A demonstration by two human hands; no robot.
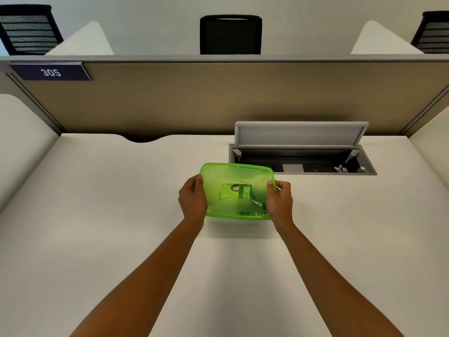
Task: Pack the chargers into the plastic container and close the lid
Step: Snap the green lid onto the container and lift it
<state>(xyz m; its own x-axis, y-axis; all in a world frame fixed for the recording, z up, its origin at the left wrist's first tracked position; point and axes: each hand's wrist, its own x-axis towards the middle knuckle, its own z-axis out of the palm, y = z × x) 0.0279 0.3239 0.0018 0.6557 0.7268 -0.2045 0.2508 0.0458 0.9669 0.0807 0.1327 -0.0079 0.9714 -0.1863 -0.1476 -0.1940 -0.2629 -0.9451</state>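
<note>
Both hands are on the green container now, mid-bench, just in front of the open cable tray. The left hand clamps the left short end, the right hand the right one, fingers curled over the lid rim and pressing it. The box's long axis runs left to right, squarely between the two hands, so neither is nearer; any seating push goes straight down at the ends. The lid looks on, though whether it has snapped fully shut cannot be told from here. Through the translucent plastic shows a blurry round sticker, unreadable, and what seems to be "013" on something pale inside, likely a charger. On the partition a blue plate reads "305".
</note>
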